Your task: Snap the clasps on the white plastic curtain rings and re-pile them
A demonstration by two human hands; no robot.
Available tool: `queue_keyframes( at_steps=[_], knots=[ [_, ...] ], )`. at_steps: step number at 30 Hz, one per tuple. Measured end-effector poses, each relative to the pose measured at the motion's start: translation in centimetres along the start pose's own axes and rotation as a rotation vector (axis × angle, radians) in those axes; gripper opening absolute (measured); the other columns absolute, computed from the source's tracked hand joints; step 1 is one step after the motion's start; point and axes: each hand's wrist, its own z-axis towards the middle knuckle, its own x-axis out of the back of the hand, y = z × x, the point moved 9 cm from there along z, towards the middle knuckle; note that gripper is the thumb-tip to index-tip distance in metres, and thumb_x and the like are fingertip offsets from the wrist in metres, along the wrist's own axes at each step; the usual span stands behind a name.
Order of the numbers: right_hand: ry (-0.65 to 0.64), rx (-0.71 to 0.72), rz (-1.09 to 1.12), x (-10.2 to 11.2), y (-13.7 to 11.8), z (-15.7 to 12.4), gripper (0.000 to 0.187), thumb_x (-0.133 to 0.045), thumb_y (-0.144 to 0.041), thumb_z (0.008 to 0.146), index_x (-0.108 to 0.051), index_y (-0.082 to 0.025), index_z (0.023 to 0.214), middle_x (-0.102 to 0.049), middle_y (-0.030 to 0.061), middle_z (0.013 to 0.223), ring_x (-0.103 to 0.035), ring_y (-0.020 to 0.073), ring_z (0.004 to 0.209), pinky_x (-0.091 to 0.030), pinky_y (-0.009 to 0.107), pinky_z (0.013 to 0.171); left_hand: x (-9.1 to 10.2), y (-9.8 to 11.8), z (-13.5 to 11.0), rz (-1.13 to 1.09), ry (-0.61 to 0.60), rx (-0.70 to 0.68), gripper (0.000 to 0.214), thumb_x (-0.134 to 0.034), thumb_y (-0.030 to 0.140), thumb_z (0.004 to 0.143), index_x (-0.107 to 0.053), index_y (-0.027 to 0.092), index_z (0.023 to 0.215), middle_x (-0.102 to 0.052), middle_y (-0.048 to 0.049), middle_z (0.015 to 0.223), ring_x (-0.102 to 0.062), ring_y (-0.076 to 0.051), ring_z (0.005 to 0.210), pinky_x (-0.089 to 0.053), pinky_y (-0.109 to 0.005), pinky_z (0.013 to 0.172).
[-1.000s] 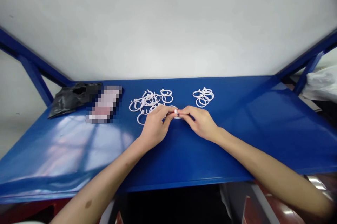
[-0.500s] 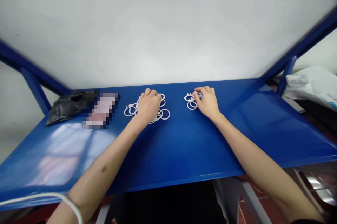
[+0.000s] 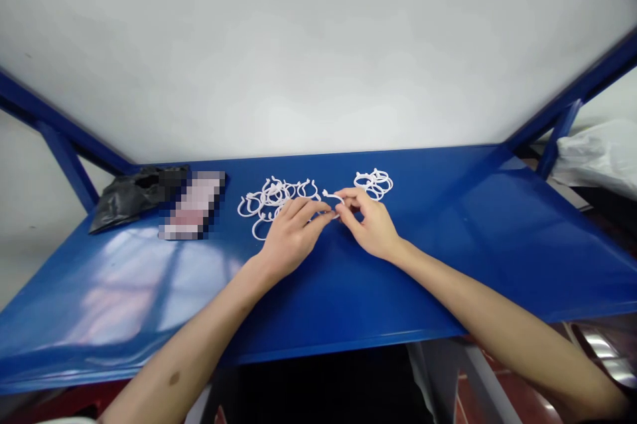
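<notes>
Pale grey wall [image 3: 318, 46], glossy blue table [image 3: 348, 304], blue strut [image 3: 70, 162], reddish floor [image 3: 522, 395]

Free tabletop [image 3: 478, 218] at right, 2 ring piles [image 3: 273, 194] ahead, wall [image 3: 318, 52] behind

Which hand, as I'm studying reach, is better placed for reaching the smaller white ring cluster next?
Probably the right hand: it holds a white ring close to the smaller cluster. The left hand is farther off, by the larger cluster.

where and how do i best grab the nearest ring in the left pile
Probably pinch the near ring by its left arc, coming from the left: that curve lies clear, while other rings crowd its far end and the left hand hides its right side.
</notes>
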Motion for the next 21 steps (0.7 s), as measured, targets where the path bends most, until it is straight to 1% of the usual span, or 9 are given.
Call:
queue_keyframes(
  at_steps=[2, 4, 5, 7, 9, 12, 15, 18, 21],
  knots=[
    [0.040, -0.001, 0.005, 0.4, 0.2, 0.0, 0.023, -0.049, -0.029, 0.101, -0.051, -0.023, 0.122, -0.061, -0.0045, 0.072, -0.064, 0.0133, 0.065, -0.053, 0.028, 0.064, 0.4, -0.6, 0.0, -0.077, 0.064, 0.094, 0.018, -0.064, 0.013, 0.092, -0.062, 0.019, 0.109, -0.070, -0.0060, 0.102, -0.062, -0.018, 0.091, -0.052, -0.033, 0.081],
    [0.069, 0.008, 0.000, 0.9, 0.2, 0.0, 0.025, -0.050, -0.029, 0.101, -0.052, -0.023, 0.125, -0.060, -0.0050, 0.073, -0.064, 0.0125, 0.064, -0.053, 0.027, 0.064, 0.8, -1.8, -0.3, -0.145, 0.120, 0.273, 0.017, -0.065, 0.020, 0.092, -0.060, 0.018, 0.108, -0.068, -0.0066, 0.100, -0.064, -0.018, 0.092, -0.053, -0.031, 0.080],
    [0.075, 0.016, -0.008, 1.0, 0.2, 0.0, 0.025, -0.051, -0.029, 0.100, -0.053, -0.023, 0.125, -0.061, -0.0046, 0.074, -0.064, 0.0123, 0.064, -0.053, 0.027, 0.064, 0.8, -2.6, -0.5, -0.176, 0.123, 0.381, 0.016, -0.065, 0.023, 0.093, -0.060, 0.018, 0.107, -0.068, -0.0060, 0.098, -0.064, -0.017, 0.089, -0.053, -0.030, 0.078],
    [0.060, 0.040, -0.031, 0.8, -0.1, -0.2, 0.024, -0.052, -0.029, 0.100, -0.056, -0.023, 0.123, -0.064, -0.0031, 0.078, -0.066, 0.0122, 0.066, -0.053, 0.025, 0.063, 0.1, -3.6, -1.1, -0.255, 0.058, 0.566, 0.012, -0.060, 0.026, 0.095, -0.059, 0.019, 0.105, -0.070, -0.0035, 0.093, -0.065, -0.015, 0.080, -0.053, -0.028, 0.073],
    [0.015, 0.070, -0.049, 0.1, -0.5, -0.5, 0.022, -0.052, -0.030, 0.101, -0.059, -0.023, 0.120, -0.070, -0.0009, 0.084, -0.069, 0.0128, 0.070, -0.055, 0.025, 0.063, -0.9, -3.9, -1.5, -0.371, -0.037, 0.668, 0.010, -0.053, 0.025, 0.099, -0.061, 0.020, 0.103, -0.072, -0.0011, 0.089, -0.067, -0.013, 0.074, -0.052, -0.026, 0.069],
    [-0.040, 0.129, -0.063, -0.7, -1.3, -0.9, 0.016, -0.053, -0.030, 0.102, -0.064, -0.023, 0.112, -0.075, 0.0018, 0.094, -0.072, 0.0139, 0.079, -0.057, 0.024, 0.067, -1.5, -3.9, -1.9, -0.488, -0.084, 0.727, 0.015, -0.048, 0.022, 0.100, -0.063, 0.021, 0.099, -0.075, -0.0005, 0.088, -0.070, -0.014, 0.077, -0.052, -0.025, 0.070],
    [-0.048, 0.212, -0.093, -0.8, -2.2, -1.2, 0.014, -0.053, -0.027, 0.102, -0.065, -0.022, 0.109, -0.077, 0.0022, 0.097, -0.074, 0.0138, 0.084, -0.058, 0.024, 0.072, -1.4, -4.0, -2.3, -0.481, -0.077, 0.750, 0.016, -0.050, 0.023, 0.099, -0.065, 0.021, 0.095, -0.076, -0.0009, 0.089, -0.071, -0.014, 0.078, -0.052, -0.025, 0.072],
    [-0.060, 0.308, -0.154, -0.8, -3.2, -1.4, 0.014, -0.053, -0.022, 0.102, -0.065, -0.020, 0.109, -0.077, 0.0032, 0.094, -0.073, 0.0133, 0.082, -0.057, 0.024, 0.073, -1.4, -3.9, -2.5, -0.465, -0.078, 0.732, 0.016, -0.052, 0.023, 0.098, -0.066, 0.021, 0.092, -0.076, -0.0004, 0.087, -0.071, -0.014, 0.076, -0.052, -0.024, 0.070],
    [-0.075, 0.369, -0.212, -0.8, -3.6, -1.5, 0.016, -0.052, -0.021, 0.102, -0.065, -0.018, 0.111, -0.076, 0.0042, 0.091, -0.071, 0.0131, 0.077, -0.056, 0.024, 0.069, -1.2, -3.8, -2.3, -0.459, -0.080, 0.673, 0.015, -0.053, 0.025, 0.099, -0.066, 0.021, 0.092, -0.076, 0.0001, 0.085, -0.071, -0.013, 0.075, -0.053, -0.023, 0.071]
  ],
)
